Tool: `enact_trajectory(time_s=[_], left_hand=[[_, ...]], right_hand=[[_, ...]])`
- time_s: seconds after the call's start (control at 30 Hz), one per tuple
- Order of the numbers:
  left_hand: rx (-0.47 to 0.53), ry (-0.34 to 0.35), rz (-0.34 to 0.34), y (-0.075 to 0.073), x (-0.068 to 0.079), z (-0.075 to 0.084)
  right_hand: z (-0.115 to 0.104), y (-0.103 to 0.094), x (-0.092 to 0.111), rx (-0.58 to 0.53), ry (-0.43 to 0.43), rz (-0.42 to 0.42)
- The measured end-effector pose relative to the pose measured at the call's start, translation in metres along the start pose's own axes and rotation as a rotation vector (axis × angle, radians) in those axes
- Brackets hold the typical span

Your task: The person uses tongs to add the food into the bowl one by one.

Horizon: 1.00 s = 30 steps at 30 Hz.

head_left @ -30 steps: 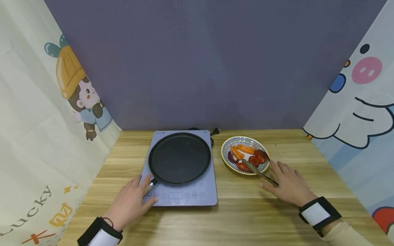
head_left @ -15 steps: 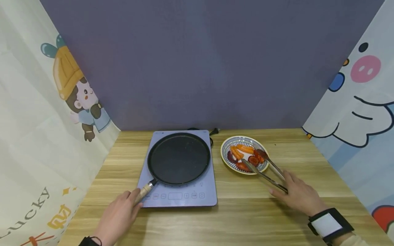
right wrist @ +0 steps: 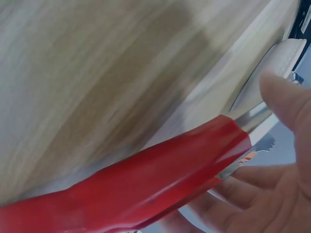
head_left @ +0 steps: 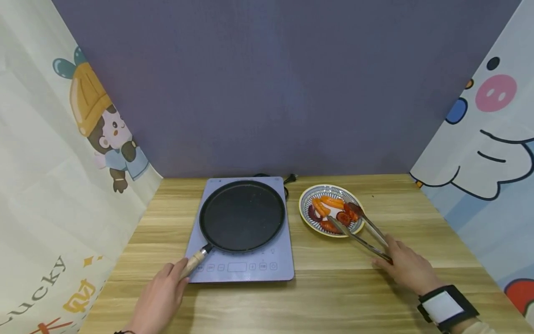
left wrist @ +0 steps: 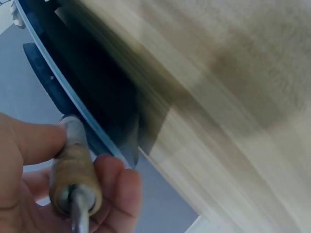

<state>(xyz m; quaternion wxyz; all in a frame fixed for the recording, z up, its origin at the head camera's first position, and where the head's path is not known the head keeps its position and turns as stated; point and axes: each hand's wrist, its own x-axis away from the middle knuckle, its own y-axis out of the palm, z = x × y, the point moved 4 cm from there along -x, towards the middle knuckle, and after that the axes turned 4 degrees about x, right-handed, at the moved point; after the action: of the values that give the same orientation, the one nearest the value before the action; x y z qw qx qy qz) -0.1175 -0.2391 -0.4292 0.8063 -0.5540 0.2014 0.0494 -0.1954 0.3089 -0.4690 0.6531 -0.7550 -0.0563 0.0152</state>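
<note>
A flat black frying pan (head_left: 242,215) sits on an induction cooktop (head_left: 275,255). My left hand (head_left: 160,294) grips its wooden handle (head_left: 193,262); the left wrist view shows thumb and fingers wrapped about that handle (left wrist: 75,172). To the right, my right hand (head_left: 410,269) holds metal tongs (head_left: 369,247) between thumb and fingers. Their arms are spread, with both tips in a patterned plate (head_left: 306,221), by a tomato slice (head_left: 343,218) and orange strips (head_left: 332,202). Seen from the right wrist, the tongs have a red grip (right wrist: 160,174).
A wooden table (head_left: 333,297) carries everything. Behind the cooktop lies a black power plug (head_left: 291,178) with its cord. A dark grey panel (head_left: 267,93) closes off the back, and printed curtains (head_left: 33,162) hang at both sides.
My left hand has closed around the pan handle and drawn back toward the lower left. My right hand has slid down the tongs, away from the plate, and holds them farther back.
</note>
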Motion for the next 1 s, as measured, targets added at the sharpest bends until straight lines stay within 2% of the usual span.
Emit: enact_trajectory(time_s=[0.37, 0.73, 0.87, 1.0], left_hand=[[0.007, -0.008, 0.076, 0.008, 0.004, -0.005], [-0.009, -0.044, 0.066, 0.011, 0.001, -0.003], [-0.037, -0.011, 0.102, 0.012, -0.002, 0.000], [-0.117, 0.077, 0.153, 0.013, -0.003, 0.004]], right_hand=[[0.006, 0.006, -0.002, -0.053, 0.011, -0.016], [0.010, 0.008, -0.002, -0.099, -0.012, 0.009], [0.012, 0.009, -0.002, -0.099, -0.006, 0.009], [0.013, 0.010, -0.002, -0.094, 0.000, 0.005]])
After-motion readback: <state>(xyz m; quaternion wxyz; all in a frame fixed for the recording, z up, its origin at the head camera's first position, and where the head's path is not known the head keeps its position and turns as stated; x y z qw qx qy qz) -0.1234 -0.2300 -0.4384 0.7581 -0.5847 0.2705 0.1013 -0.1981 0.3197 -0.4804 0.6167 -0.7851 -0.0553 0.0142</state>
